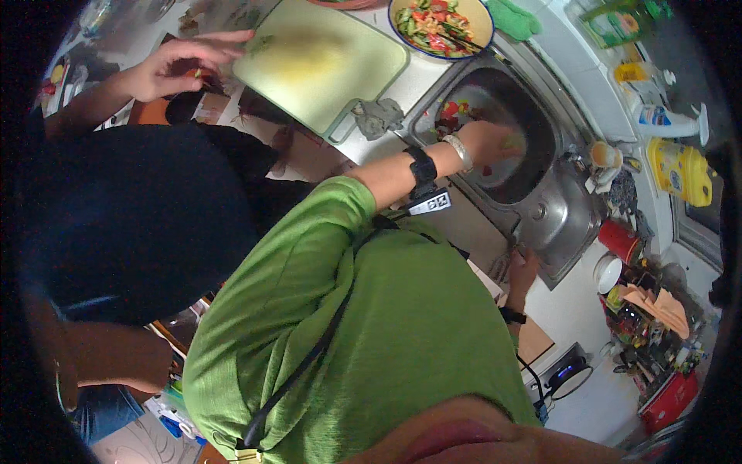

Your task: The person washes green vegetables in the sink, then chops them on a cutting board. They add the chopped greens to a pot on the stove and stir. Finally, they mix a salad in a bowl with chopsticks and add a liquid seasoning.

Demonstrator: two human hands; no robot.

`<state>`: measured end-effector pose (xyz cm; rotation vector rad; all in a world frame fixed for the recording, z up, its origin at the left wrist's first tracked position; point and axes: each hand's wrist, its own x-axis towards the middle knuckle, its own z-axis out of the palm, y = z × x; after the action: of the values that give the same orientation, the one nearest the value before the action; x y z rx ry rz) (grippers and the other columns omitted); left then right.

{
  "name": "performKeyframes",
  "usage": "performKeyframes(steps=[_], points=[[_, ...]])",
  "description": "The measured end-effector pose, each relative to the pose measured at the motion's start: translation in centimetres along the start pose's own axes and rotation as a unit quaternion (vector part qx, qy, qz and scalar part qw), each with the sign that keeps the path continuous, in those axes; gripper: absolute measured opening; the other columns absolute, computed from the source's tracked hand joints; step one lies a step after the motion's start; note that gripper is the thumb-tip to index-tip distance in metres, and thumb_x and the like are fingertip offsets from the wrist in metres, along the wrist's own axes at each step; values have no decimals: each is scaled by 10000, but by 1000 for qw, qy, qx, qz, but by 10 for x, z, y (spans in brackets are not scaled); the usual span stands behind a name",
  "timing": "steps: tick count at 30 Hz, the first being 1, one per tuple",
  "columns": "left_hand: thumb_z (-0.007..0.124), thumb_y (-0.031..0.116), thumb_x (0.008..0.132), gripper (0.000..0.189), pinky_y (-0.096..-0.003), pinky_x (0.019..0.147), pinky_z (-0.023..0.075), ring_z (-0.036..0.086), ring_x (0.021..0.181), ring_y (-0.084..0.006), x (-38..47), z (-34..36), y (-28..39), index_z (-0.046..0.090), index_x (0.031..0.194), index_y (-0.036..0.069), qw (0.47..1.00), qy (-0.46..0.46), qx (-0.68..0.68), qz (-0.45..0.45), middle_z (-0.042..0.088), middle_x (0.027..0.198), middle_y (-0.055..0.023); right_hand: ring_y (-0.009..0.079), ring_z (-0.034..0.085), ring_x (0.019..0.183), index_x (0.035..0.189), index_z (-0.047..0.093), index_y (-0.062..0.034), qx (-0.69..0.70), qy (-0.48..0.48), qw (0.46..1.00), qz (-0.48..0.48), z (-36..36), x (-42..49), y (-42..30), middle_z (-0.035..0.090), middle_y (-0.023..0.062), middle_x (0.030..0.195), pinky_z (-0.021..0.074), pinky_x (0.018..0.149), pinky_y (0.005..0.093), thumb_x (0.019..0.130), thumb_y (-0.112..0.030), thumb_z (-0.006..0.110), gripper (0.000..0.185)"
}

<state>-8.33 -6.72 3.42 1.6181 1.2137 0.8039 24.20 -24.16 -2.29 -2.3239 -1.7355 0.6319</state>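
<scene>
My left hand (493,144) reaches down into the steel sink basin (539,168), blurred, a bracelet and a black band on its wrist. A greenish patch shows by its fingers; whether they hold something I cannot tell. Red and green food scraps (452,111) lie in the basin close to that hand. At the sink's front edge is my right hand (523,268), its fingers curled close to the rim; their grip is unclear. Beyond the sink, a blue-rimmed bowl (490,36) holds chopped vegetables, with dark chopsticks (461,39) resting in it.
A wet pale green cutting board (371,55) and a crumpled grey cloth (378,118) lie left of the sink. Another person's hand (174,66) hovers beside the board. Several cleaning bottles, one a yellow jug (678,172), line the ledge. A red can (620,239) stands on the right.
</scene>
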Motion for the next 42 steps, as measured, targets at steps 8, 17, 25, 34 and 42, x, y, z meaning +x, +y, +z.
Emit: performKeyframes(steps=[8,17,25,34,42], points=[[608,504,876,407,-462,710,503,643,817,-380,-13,-39,-17,651,903,101,997,76,31,8,671,823,-160,292,598,1104,1294,545,18,106,54,990,-82,-31,57,-121,591,215,1252,468,930,385,906,-244,659,482],[598,509,887,428,-430,666,492,626,748,-370,-9,-65,-29,614,847,83,989,85,62,102,637,754,-140,371,546,1158,1275,547,17,14,143,951,-274,-3,102,-134,572,211,1271,419,978,423,890,-277,665,499],[612,570,849,468,-491,668,483,628,774,-387,-13,-91,-57,627,954,114,978,1,207,-4,658,832,-167,309,627,1031,1221,599,-17,45,54,982,-175,16,133,-151,655,188,1118,478,891,392,917,-280,622,403],[627,493,843,454,-449,675,524,656,822,-328,-56,-252,-163,604,1083,108,895,83,438,2,681,893,-124,351,661,886,1097,645,-54,80,-41,968,-234,50,92,-185,678,168,981,516,762,413,879,-212,653,269],[766,280,711,580,-426,924,470,552,1111,-336,-66,-287,-238,570,1209,57,901,-12,429,-56,591,1126,-160,367,660,836,1053,649,-76,-10,-82,956,-281,84,60,-268,675,171,921,522,713,422,863,-195,662,225]])
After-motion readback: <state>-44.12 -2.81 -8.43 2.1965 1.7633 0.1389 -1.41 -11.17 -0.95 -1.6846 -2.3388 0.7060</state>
